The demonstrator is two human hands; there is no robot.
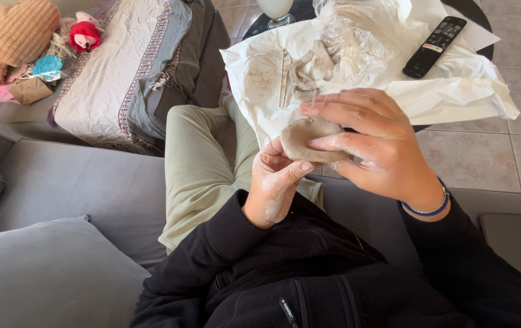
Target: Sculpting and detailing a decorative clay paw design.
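Observation:
A flattened round lump of grey-brown clay (301,135) sits between both hands, held above my lap. My left hand (276,182), dusted with dry clay, pinches its lower left edge with thumb and fingers. My right hand (372,146) cups the lump from the right, fingers curved over its top and front. A blue bracelet circles the right wrist. Black sleeves cover both arms.
A round dark table (477,13) ahead carries white paper (454,91) with clay scraps (310,68), a clear plastic bag (357,36) and a black remote (434,46). A grey sofa with cushions (48,273) lies left; folded blankets (121,67) and soft toys (84,34) lie beyond.

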